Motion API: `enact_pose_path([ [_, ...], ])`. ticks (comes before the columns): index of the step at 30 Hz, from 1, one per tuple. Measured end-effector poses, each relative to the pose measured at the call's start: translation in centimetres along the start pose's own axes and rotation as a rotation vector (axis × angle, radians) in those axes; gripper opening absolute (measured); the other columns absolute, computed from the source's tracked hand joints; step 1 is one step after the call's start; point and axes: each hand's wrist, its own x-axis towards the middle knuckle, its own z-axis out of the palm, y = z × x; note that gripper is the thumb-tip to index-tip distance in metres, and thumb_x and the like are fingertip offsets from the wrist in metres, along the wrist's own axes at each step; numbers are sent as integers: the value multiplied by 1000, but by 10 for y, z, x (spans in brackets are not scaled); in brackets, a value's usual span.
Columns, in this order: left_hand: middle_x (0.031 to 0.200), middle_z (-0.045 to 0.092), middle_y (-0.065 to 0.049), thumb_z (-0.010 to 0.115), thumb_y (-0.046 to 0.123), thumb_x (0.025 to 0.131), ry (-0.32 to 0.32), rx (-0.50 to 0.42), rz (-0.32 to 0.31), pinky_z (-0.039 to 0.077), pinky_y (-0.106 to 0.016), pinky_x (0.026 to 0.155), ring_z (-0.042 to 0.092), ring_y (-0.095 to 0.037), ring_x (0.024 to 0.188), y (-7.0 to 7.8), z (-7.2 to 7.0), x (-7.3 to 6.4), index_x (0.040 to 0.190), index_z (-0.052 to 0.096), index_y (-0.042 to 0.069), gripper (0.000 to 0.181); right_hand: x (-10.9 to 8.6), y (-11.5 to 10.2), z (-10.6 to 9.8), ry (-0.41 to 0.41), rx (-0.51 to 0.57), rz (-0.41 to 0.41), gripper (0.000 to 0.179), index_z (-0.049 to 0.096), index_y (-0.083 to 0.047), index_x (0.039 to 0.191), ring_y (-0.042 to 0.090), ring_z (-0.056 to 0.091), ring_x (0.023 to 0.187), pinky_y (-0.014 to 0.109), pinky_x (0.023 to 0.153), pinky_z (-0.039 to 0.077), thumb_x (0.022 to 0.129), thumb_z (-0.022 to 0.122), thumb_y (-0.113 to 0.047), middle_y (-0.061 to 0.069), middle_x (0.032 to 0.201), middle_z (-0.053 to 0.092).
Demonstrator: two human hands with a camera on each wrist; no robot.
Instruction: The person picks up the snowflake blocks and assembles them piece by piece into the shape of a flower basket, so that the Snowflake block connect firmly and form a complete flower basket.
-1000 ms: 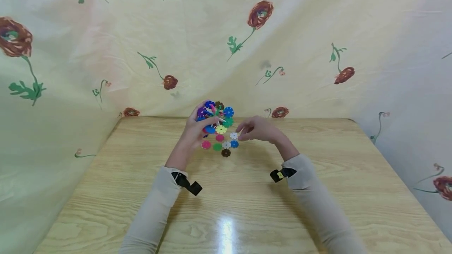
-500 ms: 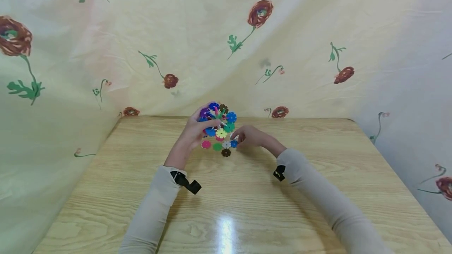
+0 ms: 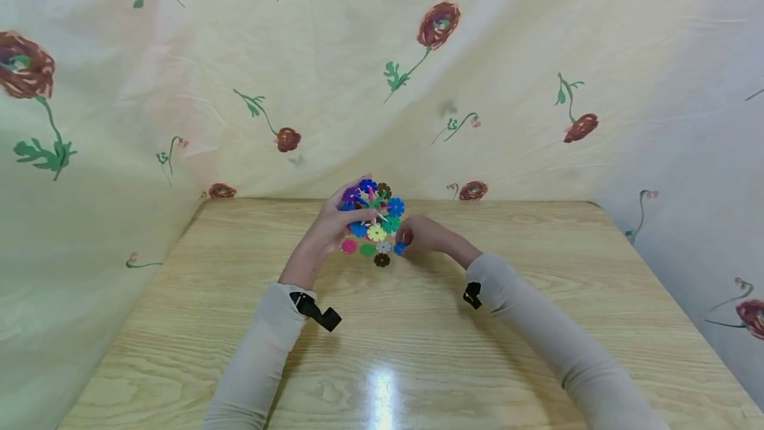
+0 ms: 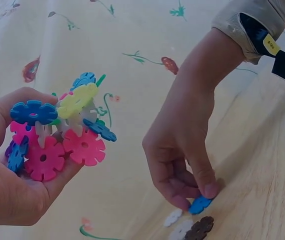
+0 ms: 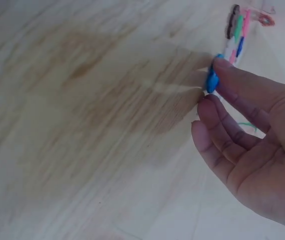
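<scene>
Blue disc (image 4: pixel 201 205) has shifted, partly hidden by the right hand (image 4: pixel 181 137).

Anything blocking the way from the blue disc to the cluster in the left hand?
Nothing visible: in the left wrist view, the right hand pinches the blue disc, and a clear gap separates that hand from the cluster of discs in the left hand.
</scene>
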Motion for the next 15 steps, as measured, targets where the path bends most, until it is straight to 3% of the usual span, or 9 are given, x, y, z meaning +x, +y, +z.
enact_pose_path([
  [7, 130, 56, -12, 69, -3, 92, -36, 26, 6, 61, -27, 78, 67, -16, 94, -3, 2, 0, 156, 41, 29, 76, -11, 16, -7, 20, 125, -34, 13, 70, -5, 94, 18, 61, 85, 31, 78, 54, 84, 77, 0, 7, 92, 69],
  [11, 134, 56, -10, 69, -3, 92, -46, 37, 11, 61, -27, 79, 67, -15, 95, -4, 3, 0, 155, 42, 31, 77, -17, 24, -14, 51, 168, -50, 11, 72, -5, 95, 17, 60, 83, 28, 75, 52, 88, 72, 2, 7, 90, 68],
  [15, 135, 56, -10, 69, -3, 92, -51, 45, 9, 62, -28, 80, 68, -14, 96, -6, 6, 1, 158, 38, 25, 78, -25, 28, -21, 117, 249, -37, 10, 73, -3, 100, 18, 61, 83, 32, 76, 54, 91, 70, 1, 11, 93, 70],
])
